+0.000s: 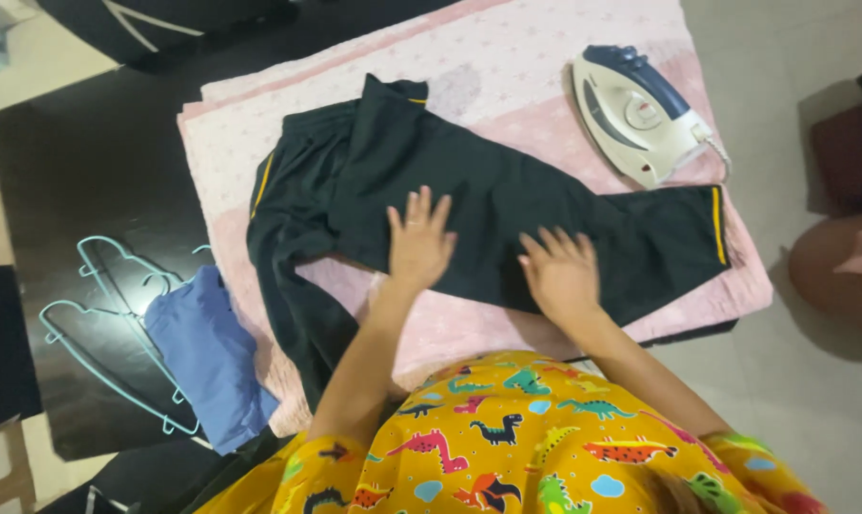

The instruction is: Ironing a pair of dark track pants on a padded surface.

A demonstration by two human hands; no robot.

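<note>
Far left of left hand: teal wire hangers [107,314] on dark desk [88,162], blue folded cloth [207,357] just beside them. Dark trousers [507,205] lie flat on pink padded cloth [507,76] covering the desk. Long axis runs left-right, slightly downhill toward right; waistband end left of the left hand, hem with yellow stripe far right, past the right hand. One leg droops off the near edge, below-left of left hand. Left hand [417,243] flat on trouser leg, fingers spread apart, gripping nothing. Right hand [559,271] just beside it, palm down on same leg, fingers spread too. White-and-blue iron [640,114] lies above-right of right hand, near the hem, on the pink cloth.
</note>
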